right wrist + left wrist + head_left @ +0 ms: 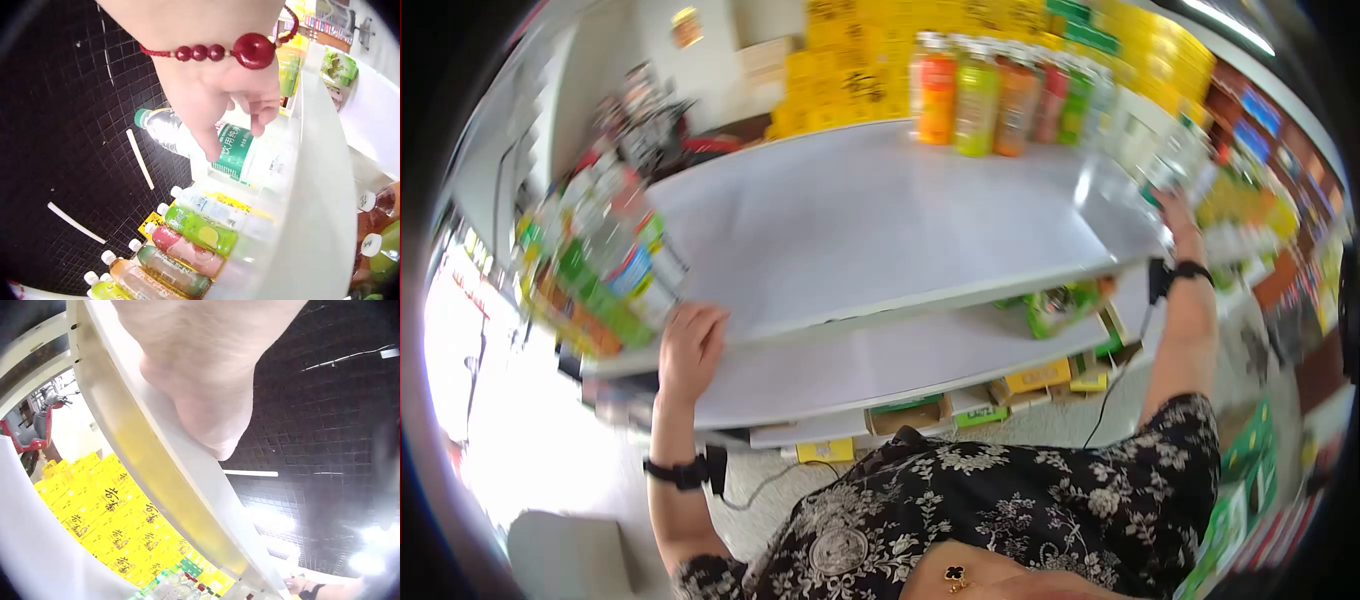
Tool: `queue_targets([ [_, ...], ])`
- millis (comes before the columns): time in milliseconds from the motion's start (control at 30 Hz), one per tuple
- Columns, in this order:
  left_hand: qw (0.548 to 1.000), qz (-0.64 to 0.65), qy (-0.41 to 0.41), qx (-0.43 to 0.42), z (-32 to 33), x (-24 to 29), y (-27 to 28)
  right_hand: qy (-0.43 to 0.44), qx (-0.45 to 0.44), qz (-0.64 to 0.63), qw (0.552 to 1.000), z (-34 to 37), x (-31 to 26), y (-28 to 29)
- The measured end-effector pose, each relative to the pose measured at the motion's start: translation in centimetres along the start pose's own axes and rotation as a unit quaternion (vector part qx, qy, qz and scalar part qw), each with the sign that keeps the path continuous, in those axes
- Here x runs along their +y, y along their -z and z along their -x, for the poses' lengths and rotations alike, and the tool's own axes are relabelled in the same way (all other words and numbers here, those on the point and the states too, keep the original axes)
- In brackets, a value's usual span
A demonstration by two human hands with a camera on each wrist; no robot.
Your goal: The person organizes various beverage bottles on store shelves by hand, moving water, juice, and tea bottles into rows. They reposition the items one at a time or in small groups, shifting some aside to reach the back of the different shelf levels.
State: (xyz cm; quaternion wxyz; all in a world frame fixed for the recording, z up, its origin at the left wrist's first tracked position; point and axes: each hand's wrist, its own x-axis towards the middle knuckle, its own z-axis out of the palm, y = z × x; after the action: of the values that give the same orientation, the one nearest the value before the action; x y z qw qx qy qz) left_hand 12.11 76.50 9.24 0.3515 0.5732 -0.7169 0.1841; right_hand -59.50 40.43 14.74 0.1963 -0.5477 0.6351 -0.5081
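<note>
My right hand (219, 103) grips a clear water bottle with a green label (232, 150) and green cap, standing at the right end of the white shelf top (850, 215). In the head view that bottle (1175, 160) and my right hand (1178, 222) are blurred. At the front left, my left hand (692, 345) rests on the shelf's edge, fingers loosely bent. Just beyond it stands a cluster of bottles (605, 270) with green, white and orange labels. In the left wrist view the left hand (206, 394) lies against the white edge, its fingertips partly hidden.
A row of colourful drink bottles (995, 100) lines the back right of the shelf. Yellow cartons (850, 75) are stacked behind it. A lower shelf (900, 355) holds a green packet (1055, 308), with small boxes (1035, 377) beneath. A grey stool (570, 555) stands at lower left.
</note>
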Motion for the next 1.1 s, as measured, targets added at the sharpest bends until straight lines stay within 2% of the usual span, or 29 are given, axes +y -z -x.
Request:
queue_targets([
  [33,1.0,-0.004,-0.004,0.01,0.1,-0.1,-0.1,-0.027,-0.011,0.034,0.999,0.3,-1.1,0.2],
  [67,1.0,0.002,0.001,0.005,0.1,-0.2,0.1,0.053,-0.002,0.019,0.998,-6.6,4.9,1.0],
  [100,1.0,0.009,0.002,0.0,0.1,-0.4,0.2,0.005,-0.036,0.034,0.999,-3.1,1.0,1.0],
  [133,1.0,0.008,-0.003,0.008,0.2,-0.6,0.1,0.019,-0.008,0.009,1.0,-4.4,1.8,0.5],
  [167,1.0,0.011,-0.014,0.014,0.5,-1.1,0.2,-0.005,0.011,0.032,0.999,-4.9,1.8,0.6],
  [233,1.0,0.017,-0.003,0.021,0.6,-1.1,0.2,-0.032,-0.035,0.051,0.998,-4.4,-0.1,-0.3],
  [300,0.999,0.03,-0.002,0.025,0.5,-1.0,0.1,-0.019,-0.115,0.004,0.993,-1.0,-3.4,-2.8],
  [333,0.999,0.031,-0.009,0.028,0.4,-1.0,0.1,-0.004,-0.135,0.021,0.991,0.6,-5.3,-4.3],
  [400,0.999,0.036,-0.017,0.028,0.4,-0.7,0.3,0.012,-0.197,-0.049,0.979,4.4,-9.0,-8.7],
  [433,0.999,0.04,-0.016,0.019,0.3,-0.6,0.4,0.002,-0.265,-0.038,0.963,7.4,-12.3,-10.7],
  [467,0.999,0.044,-0.016,0.01,0.3,-0.6,0.4,0.033,-0.307,-0.079,0.948,8.2,-13.3,-13.3],
  [533,0.999,0.043,-0.019,0.016,0.4,-0.6,0.3,0.058,-0.363,-0.049,0.929,13.0,-18.5,-18.1],
  [600,0.999,0.042,-0.024,0.026,0.6,-0.9,0.3,0.117,-0.394,-0.039,0.911,18.0,-23.2,-22.8],
  [633,0.999,0.038,-0.031,0.022,-0.3,1.2,0.0,0.132,-0.43,-0.038,0.892,17.9,-23.9,-23.8],
  [733,0.999,0.04,-0.029,0.022,-0.5,1.6,0.1,0.169,-0.481,0.021,0.86,22.7,-28.9,-30.1],
  [767,0.998,0.047,-0.044,0.016,-0.4,1.3,0.3,0.204,-0.449,0.017,0.87,24.6,-30.1,-32.8],
  [833,0.997,0.071,-0.034,0.005,0.0,0.4,0.5,0.235,-0.475,-0.017,0.848,28.1,-32.6,-37.2],
  [900,0.995,0.078,-0.062,0.005,-0.4,1.4,0.8,0.238,-0.524,-0.052,0.816,30.5,-34.8,-38.4],
  [1033,0.992,0.094,-0.075,-0.026,-0.1,0.2,1.0,0.279,-0.518,-0.009,0.809,33.8,-38.0,-43.3],
  [1067,0.992,0.101,-0.076,-0.014,0.0,0.1,0.9,0.271,-0.51,-0.012,0.816,34.0,-38.3,-44.0],
  [1100,0.991,0.107,-0.077,0.004,-0.3,1.0,0.9,0.28,-0.526,-0.018,0.803,33.9,-38.8,-43.4],
])
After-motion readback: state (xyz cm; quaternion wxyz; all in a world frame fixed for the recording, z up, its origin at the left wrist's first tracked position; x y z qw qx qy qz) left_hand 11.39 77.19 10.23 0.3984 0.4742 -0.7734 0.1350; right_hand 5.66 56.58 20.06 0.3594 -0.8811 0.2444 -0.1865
